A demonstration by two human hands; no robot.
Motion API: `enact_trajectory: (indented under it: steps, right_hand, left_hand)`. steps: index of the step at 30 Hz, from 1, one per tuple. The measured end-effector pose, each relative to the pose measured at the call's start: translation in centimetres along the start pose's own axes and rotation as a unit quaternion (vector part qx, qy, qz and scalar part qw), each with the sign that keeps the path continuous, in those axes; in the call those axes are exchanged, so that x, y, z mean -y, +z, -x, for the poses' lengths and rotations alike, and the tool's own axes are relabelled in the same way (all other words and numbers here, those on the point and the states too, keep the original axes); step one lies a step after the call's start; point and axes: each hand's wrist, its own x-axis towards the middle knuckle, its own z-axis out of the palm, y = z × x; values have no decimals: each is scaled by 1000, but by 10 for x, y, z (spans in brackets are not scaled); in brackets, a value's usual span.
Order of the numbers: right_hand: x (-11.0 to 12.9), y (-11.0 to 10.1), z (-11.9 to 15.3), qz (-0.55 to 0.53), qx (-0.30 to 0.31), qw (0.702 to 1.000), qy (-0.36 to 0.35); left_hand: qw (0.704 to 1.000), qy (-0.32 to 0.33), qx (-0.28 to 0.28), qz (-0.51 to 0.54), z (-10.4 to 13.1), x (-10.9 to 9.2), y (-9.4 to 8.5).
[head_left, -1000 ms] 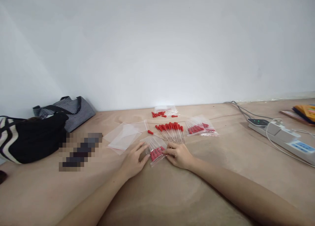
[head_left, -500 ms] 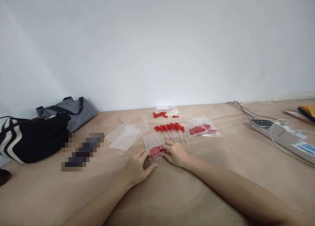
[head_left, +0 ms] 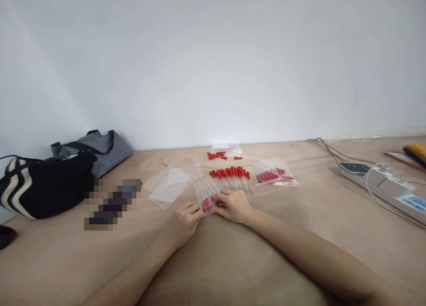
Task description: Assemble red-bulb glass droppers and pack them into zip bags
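A clear zip-lock bag [head_left: 207, 195] lies in front of me with several red-bulbed droppers inside, bulbs toward me. At its near left corner, my left hand [head_left: 187, 219] pinches the edge. My right hand [head_left: 234, 206] grips the near right side, its fingers covering some of the bulbs. Just beyond, loose droppers [head_left: 229, 172] lie in a fan, their red bulbs pointing away. To the right are filled bags of droppers [head_left: 271, 175]. Flat bags without droppers [head_left: 173, 184] overlap on the left.
Loose red bulbs [head_left: 216, 155] and thin clear tubes [head_left: 238, 153] lie near the wall. On the left stand a black bag [head_left: 63, 181] and a striped bag [head_left: 111, 153], with a blurred-out object [head_left: 113, 204] before them. A power strip [head_left: 399, 192] with cables is at right.
My left hand's thumb and fingers have closed on the bag's near left corner. The bulbs inside have shifted apart a little. My right hand stays at the bag's right side.
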Motion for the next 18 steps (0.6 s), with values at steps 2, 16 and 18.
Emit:
enact_trajectory:
  steps: [2,16,18]
  right_hand:
    - [4,3,-2,19,-11,1000,-13]
    - [-9,-1,9,-14,-42,997,-69]
    - [-18,-2,14,-26,-54,995,-79]
  left_hand:
    - [1000,0,0,6,0,0,0]
    - [998,-50,-6,30,4,6,-2]
    - [997,-55,-9,45,5,8,-4]
